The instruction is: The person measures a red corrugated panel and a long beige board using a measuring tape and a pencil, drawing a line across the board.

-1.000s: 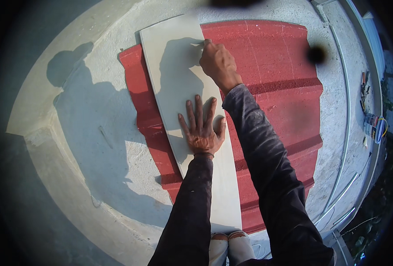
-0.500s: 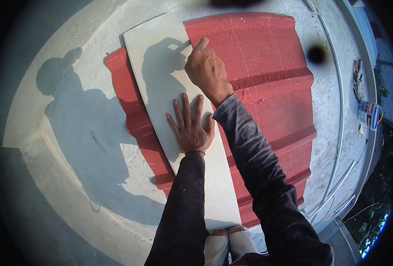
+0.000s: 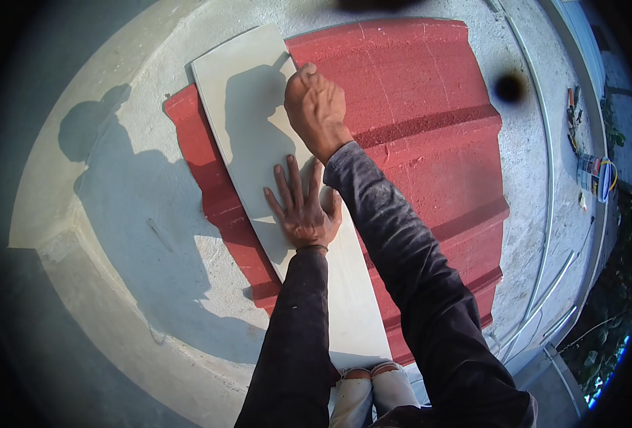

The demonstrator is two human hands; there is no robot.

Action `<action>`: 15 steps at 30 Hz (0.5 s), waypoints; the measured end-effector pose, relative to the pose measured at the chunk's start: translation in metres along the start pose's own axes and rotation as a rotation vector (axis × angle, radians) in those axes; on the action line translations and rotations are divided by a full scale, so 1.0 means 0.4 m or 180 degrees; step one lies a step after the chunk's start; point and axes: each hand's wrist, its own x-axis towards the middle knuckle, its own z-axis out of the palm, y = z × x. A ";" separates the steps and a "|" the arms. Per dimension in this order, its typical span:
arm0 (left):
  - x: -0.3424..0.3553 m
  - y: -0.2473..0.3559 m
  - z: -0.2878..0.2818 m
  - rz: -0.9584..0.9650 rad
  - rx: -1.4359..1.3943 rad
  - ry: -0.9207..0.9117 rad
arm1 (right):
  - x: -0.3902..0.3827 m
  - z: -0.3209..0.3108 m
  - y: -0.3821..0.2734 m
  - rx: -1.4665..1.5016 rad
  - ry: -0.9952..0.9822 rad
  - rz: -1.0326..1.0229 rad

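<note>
A long pale board lies lengthwise over a red corrugated roofing sheet. My left hand rests flat on the board with its fingers spread. My right hand is closed in a fist at the board's right edge, farther away than the left. What the fist grips is hidden behind the fingers. Both sleeves are dark, and shadows of my head and arms fall across the board.
The red sheet lies on a rough grey concrete surface bordered by a low ledge at left. At right stand a small white bucket and several tools. Thin pale strips lie at lower right.
My right fist has shifted slightly left along the board's edge. The left hand stays pressed flat on the board. The whole view has moved a little.
</note>
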 end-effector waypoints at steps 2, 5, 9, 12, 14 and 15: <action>0.003 0.008 -0.004 0.0077 -0.0005 0.0085 | 0.025 -0.002 -0.005 -0.0231 -0.0006 -0.0052; -0.003 -0.001 0.012 0.0139 -0.0263 0.0193 | -0.029 0.019 0.012 0.0132 -0.0196 0.0320; -0.003 -0.014 0.011 0.0100 -0.0084 0.0217 | -0.085 -0.071 -0.011 -0.0498 -0.0285 -0.0522; 0.002 0.012 0.003 0.0075 -0.0080 0.0119 | 0.012 -0.091 -0.023 -0.0663 -0.0155 -0.0332; 0.011 0.006 -0.002 0.0055 0.0115 0.0057 | 0.022 -0.060 -0.026 -0.0583 0.0135 -0.0405; 0.005 0.008 0.008 0.0032 0.0260 -0.0056 | -0.010 -0.051 -0.023 -0.0534 0.0125 -0.0316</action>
